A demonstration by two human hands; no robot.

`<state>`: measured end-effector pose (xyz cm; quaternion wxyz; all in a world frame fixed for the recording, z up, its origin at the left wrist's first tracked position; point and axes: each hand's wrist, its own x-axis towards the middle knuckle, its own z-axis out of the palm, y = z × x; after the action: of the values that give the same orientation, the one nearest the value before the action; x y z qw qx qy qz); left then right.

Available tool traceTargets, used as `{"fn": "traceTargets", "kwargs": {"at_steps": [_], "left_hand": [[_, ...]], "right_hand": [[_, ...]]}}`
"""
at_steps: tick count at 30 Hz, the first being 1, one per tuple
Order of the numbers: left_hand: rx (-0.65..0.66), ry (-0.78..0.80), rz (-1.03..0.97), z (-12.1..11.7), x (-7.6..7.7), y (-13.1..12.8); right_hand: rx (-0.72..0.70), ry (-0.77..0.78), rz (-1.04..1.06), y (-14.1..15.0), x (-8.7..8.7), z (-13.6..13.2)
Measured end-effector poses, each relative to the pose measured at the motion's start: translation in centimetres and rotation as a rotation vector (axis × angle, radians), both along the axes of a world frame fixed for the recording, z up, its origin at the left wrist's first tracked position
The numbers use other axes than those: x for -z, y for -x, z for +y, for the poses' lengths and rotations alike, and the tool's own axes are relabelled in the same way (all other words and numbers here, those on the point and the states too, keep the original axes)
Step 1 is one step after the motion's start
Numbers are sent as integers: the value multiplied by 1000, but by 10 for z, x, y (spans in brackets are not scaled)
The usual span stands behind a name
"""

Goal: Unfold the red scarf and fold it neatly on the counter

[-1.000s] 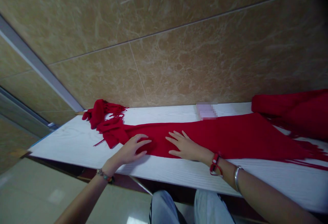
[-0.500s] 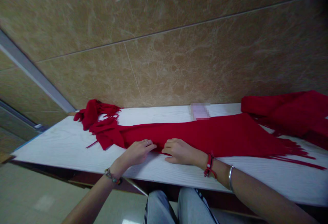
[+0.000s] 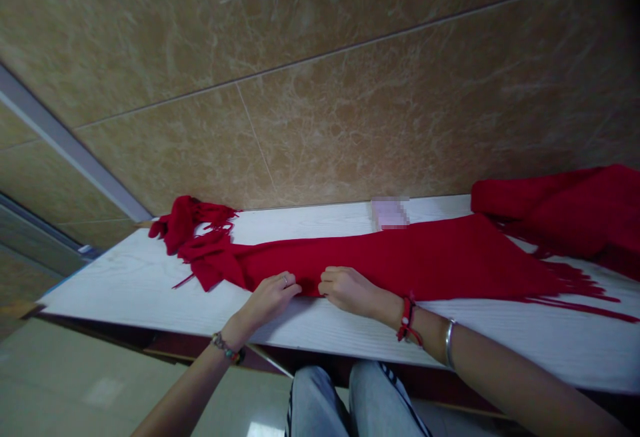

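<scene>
A long red scarf [image 3: 440,257] with fringed ends lies stretched along a white wood-grain table [image 3: 150,284]. My left hand [image 3: 267,298] pinches the scarf's near edge, its fingers curled shut on the cloth. Right beside it, my right hand [image 3: 347,288] is closed on the same near edge. The two hands are almost touching at the scarf's middle. The scarf's left end lies bunched by the wall.
A second red cloth [image 3: 565,207] is heaped at the table's right end. A small pale blurred object [image 3: 390,213] sits by the marble wall [image 3: 320,90]. My knees [image 3: 350,400] show below the table's near edge, above a tiled floor [image 3: 60,384].
Both hands lay flat and open on the scarf a second ago. They have since slid back to its near edge and closed on the cloth.
</scene>
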<state>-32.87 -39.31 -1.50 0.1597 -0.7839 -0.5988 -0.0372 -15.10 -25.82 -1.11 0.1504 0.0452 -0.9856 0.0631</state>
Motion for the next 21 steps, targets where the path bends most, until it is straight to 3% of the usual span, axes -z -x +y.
{"fn": "traceTargets", "kwargs": {"at_steps": [4,10,14,17,21], "left_hand": [[-27,124,-43,-2,-5,0],[15,386,-307,1,-30,-12],[33,430,-280,8,-32,-19],[-50,399,-198,14,-25,-16],[-283,283,-76,22,-18,-13]], "right_hand": [[-41,29,-60,-4,0,1],[-81,-42,-136,-15,-12,0],[-55,-111,-153,-21,-17,-6],[-38,-124,-151,-23,-16,-8],[-35,-124,-142,-23,-14,-7]]}}
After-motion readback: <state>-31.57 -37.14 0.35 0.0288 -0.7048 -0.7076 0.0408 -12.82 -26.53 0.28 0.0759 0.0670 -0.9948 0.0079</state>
